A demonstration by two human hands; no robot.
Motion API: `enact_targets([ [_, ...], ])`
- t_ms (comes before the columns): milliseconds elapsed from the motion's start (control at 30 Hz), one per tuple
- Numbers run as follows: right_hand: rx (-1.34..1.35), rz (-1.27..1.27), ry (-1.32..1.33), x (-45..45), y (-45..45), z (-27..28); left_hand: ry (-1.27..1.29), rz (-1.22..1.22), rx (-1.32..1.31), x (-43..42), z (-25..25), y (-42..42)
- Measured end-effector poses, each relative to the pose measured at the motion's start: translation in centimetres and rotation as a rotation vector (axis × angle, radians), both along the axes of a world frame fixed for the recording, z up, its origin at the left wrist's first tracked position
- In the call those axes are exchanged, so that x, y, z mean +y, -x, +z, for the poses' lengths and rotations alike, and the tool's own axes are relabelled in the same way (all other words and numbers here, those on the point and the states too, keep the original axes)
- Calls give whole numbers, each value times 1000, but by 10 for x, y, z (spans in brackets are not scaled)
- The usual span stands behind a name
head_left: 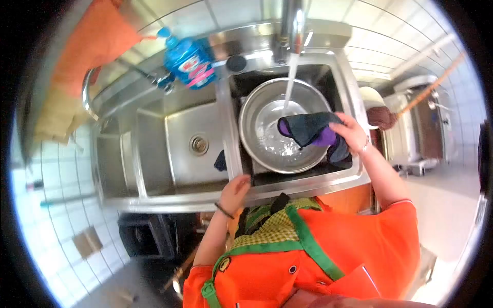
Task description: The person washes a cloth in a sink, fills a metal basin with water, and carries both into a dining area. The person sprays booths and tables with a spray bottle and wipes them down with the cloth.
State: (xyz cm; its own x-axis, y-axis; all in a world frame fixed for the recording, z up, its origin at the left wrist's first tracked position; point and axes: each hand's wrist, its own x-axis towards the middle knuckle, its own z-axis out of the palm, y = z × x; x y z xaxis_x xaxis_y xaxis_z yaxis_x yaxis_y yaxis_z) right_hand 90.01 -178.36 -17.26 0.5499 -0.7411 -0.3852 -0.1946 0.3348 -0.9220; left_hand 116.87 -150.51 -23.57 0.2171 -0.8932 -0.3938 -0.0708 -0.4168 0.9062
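Observation:
My right hand [352, 134] grips a dark grey and purple cleaning cloth [303, 129], which hangs over the right side of a round metal basin [246, 115]. From the faucet [297, 36] a stream of water runs into the basin, and water stirs at its bottom. Down at the sink's front edge is my left hand [236, 191], its fingers loosely extended and holding nothing that I can see. Another dark cloth piece [220, 161] lies in the middle sink bowl, against its right wall.
A blue pump bottle [189, 64] stands behind the middle bowl, with a second faucet [90, 95] to its left. The steel sink [169, 203] has a drain [198, 145]. A round black stopper-like piece [236, 64] rests on the back ledge. Orange fabric [97, 41] hangs upper left.

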Motion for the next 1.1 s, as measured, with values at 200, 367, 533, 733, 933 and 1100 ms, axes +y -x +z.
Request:
enact_targets([
  [200, 1195, 1, 871, -118, 67, 4, -7, -210, -192, -8, -12, -37],
  [367, 907, 73, 1031, -84, 45, -41, 15, 60, -333, 19, -37, -64],
  [533, 180, 773, 1114, 94, -130, 4, -225, 78, -379, 45, -70, -117],
  [733, 827, 1420, 546, 171, -348, -93, -49, 109, -430, 40, -85, -192],
  [933, 1384, 1174, 414, 191, -411, -248, -31, 164, -323, 100, -25, -267],
  [1100, 1279, 773, 390, 193, -396, -294, -40, 284, -129, 145, -7, -299],
])
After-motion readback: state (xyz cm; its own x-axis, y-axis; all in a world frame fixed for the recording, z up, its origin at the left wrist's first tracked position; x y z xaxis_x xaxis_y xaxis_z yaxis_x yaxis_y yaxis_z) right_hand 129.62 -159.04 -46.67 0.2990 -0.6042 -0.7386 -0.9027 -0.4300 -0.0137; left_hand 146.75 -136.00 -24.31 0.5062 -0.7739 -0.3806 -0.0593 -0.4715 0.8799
